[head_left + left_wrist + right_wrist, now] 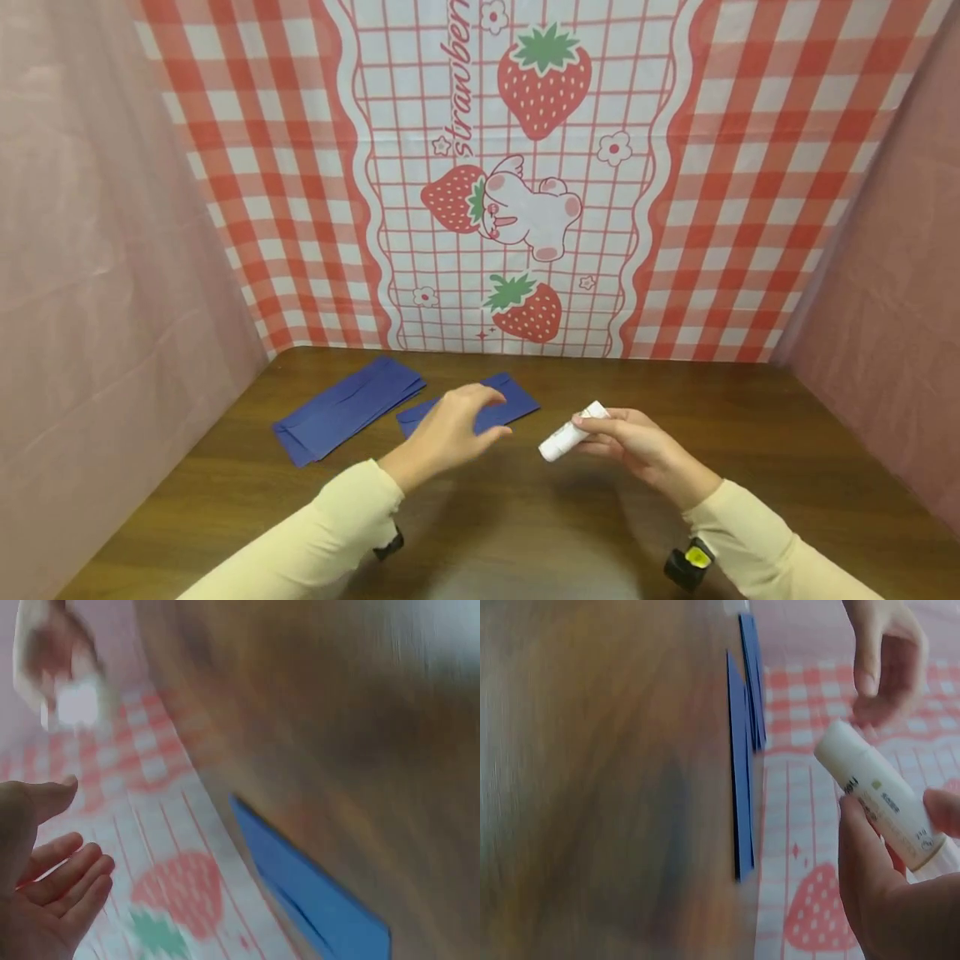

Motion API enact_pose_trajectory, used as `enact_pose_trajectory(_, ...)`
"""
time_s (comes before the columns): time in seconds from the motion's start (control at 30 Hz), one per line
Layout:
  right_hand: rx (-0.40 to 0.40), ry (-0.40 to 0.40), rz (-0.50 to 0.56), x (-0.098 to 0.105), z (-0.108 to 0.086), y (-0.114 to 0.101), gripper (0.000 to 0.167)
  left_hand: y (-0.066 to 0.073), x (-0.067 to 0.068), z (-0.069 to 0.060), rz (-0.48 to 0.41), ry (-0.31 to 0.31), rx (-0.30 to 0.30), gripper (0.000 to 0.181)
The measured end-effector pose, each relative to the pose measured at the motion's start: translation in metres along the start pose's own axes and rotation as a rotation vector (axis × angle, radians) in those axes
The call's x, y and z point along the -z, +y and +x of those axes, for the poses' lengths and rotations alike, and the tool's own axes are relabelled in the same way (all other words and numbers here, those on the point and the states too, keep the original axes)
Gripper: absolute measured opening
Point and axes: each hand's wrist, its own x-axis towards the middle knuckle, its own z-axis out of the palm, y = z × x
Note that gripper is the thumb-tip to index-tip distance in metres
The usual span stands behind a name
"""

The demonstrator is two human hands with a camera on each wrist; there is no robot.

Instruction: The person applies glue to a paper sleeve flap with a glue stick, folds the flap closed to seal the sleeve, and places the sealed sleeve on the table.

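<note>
My right hand (641, 450) pinches a white glue stick (561, 438) between thumb and fingers, tilted above the table. In the right wrist view, small print shows on the barrel of the glue stick (889, 802), and its capped end points toward the other hand. My left hand (448, 431) hovers to the left with thumb and fingers apart, holding nothing. Behind that hand lies a blue envelope (513, 398), partly hidden by it. The left wrist view shows the left hand (56, 892) apart from the glue stick.
A stack of blue envelopes (348, 408) lies at the back left of the brown wooden table (750, 433). A strawberry-print cloth (517, 208) hangs behind the table, with pink curtains (97, 250) at both sides.
</note>
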Motion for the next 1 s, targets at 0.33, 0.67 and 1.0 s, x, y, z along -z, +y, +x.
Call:
enact_pose_trajectory(0.33,0.04,-0.054,0.008,-0.041,-0.002,0.003,0.021,0.036,-0.021,-0.016,0.023,0.138,-0.16,0.041)
enact_pose_trajectory(0.67,0.089,-0.112,-0.094,-0.049,-0.01,0.002,0.05,0.033,-0.021,-0.026,0.031,0.34,-0.216,0.031)
enact_pose_trajectory(1.0,0.728,0.152,-0.803,-0.049,-0.023,-0.005,0.051,0.027,-0.01,-0.033,-0.029,0.311,-0.19,0.031)
